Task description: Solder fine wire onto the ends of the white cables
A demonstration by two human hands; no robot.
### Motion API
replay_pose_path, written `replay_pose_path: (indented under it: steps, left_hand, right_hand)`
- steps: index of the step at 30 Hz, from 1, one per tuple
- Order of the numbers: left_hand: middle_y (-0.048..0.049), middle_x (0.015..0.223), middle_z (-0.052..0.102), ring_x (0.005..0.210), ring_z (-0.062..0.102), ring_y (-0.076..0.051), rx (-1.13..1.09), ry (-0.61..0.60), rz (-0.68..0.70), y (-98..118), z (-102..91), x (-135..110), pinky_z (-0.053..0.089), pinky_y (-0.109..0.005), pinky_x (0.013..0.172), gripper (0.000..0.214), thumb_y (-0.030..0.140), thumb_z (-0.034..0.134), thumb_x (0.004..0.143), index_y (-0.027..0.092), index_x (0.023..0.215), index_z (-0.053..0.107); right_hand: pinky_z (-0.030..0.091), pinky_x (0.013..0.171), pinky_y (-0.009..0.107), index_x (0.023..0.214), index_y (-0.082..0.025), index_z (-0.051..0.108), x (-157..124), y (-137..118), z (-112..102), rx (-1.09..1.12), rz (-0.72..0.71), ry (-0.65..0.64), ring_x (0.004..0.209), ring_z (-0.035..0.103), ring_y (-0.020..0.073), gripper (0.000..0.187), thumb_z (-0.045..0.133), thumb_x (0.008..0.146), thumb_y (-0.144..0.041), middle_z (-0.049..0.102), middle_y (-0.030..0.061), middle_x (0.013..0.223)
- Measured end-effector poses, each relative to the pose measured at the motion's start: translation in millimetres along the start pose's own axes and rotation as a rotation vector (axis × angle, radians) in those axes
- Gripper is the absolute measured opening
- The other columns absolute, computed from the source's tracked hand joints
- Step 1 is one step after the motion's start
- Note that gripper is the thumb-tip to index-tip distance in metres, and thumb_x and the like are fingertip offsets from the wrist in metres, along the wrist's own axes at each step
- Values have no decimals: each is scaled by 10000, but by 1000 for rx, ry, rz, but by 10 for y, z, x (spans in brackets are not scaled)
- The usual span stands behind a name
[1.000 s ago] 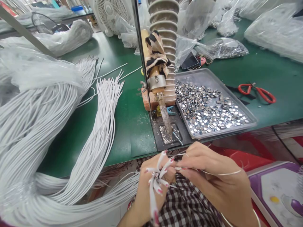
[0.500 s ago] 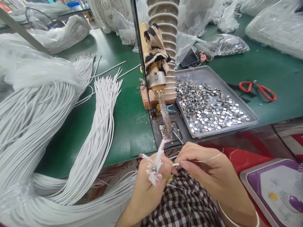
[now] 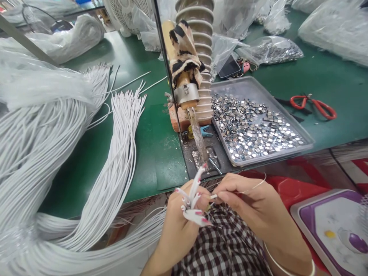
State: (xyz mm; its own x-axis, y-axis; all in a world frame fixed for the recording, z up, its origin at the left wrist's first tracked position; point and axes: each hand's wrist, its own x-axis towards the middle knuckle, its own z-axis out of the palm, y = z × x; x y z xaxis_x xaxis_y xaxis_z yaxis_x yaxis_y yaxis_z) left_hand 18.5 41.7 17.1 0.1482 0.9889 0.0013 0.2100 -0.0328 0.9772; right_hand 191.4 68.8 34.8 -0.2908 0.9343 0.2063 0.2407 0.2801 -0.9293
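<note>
My left hand point(image 3: 178, 226) is closed around a small bunch of white cord ends point(image 3: 193, 196) with red tips, which fan out above my fist over my checked lap. My right hand point(image 3: 247, 207) pinches a single thin cord point(image 3: 250, 188) just right of that bunch; its loose end curves up to the right. Both hands sit below the front edge of the green table point(image 3: 155, 153). A metal tray point(image 3: 304, 135) of several shiny silver clips lies just beyond my right hand.
A big sheaf of white cords point(image 3: 57, 153) covers the table's left half and hangs off its edge. A mounted press tool with a wrapped handle point(image 3: 184, 69) stands in the middle. Red-handled scissors point(image 3: 313, 105), plastic bags, a phone and a fan lie further back.
My left hand has turned the bunch of cord ends more upright. My right hand has drawn the single cord shorter, its loose end now higher and closer in.
</note>
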Motion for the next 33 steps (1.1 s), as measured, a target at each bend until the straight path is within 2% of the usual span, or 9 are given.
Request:
replay_pose_path:
  steps: [3,7,13,15,18,22,27,30,33]
  left_hand:
    - [30,610,448,522,398,-126,-35,11,-40,-4,16,-16,368,-283,608,361,360,483,1008,200,692,550]
    - [26,647,457,479,373,-101,-72,-15,-65,-14,37,-29,289,-262,497,360,364,502,1002,191,696,578]
    - [27,669,504,494,416,-77,-166,-18,85,-142,3,-14,295,-220,462,233,284,581,983,206,804,710]
    - [16,721,560,508,423,-71,-236,3,77,-184,-15,-10,320,-205,466,185,259,591,980,233,879,744]
    - [-1,855,628,505,417,-49,-333,34,60,-212,-14,-3,360,-182,460,135,244,643,950,274,950,775]
    - [-22,967,694,495,446,-36,-323,120,34,-213,22,15,329,-162,405,107,190,729,870,270,895,797]
    - [-19,906,767,377,315,-9,-315,171,-53,-198,11,69,208,-185,335,156,135,675,876,218,789,775]
    - [-5,910,786,348,277,1,-328,145,-74,-167,-9,103,261,-193,350,180,134,655,882,221,781,776]
    - [10,940,796,367,372,-12,-299,116,-61,-119,-17,132,362,-200,413,205,124,644,881,233,773,778]
  right_hand:
    - [494,588,173,820,-200,733,12,27,-4,81,-22,-33,627,633,86,171,612,897,-109,703,-22,692]
    - [436,528,184,720,-179,676,3,55,14,212,137,-62,542,535,77,186,590,884,-159,610,-39,597]
    - [375,488,206,617,-184,564,40,39,-63,215,274,-149,505,449,84,277,518,889,-211,525,-40,546]
    - [426,537,230,661,-188,609,111,110,-138,40,209,-1,546,526,111,258,518,901,-212,596,-18,597]
    - [493,710,322,844,-178,707,286,305,-265,-565,74,326,777,655,208,184,541,915,-210,725,58,820]
    - [489,726,388,822,-188,732,497,528,-400,-873,33,262,887,660,297,97,641,831,-159,735,87,863]
    - [514,732,367,770,-202,725,445,485,-443,-835,-33,329,797,690,248,80,685,828,-165,756,46,811]
    - [539,656,275,786,-226,741,311,334,-365,-542,-23,432,651,694,159,57,729,815,-179,768,-10,777]
    - [508,511,181,762,-230,738,208,176,-234,-177,69,258,523,645,98,72,745,789,-164,733,-44,663]
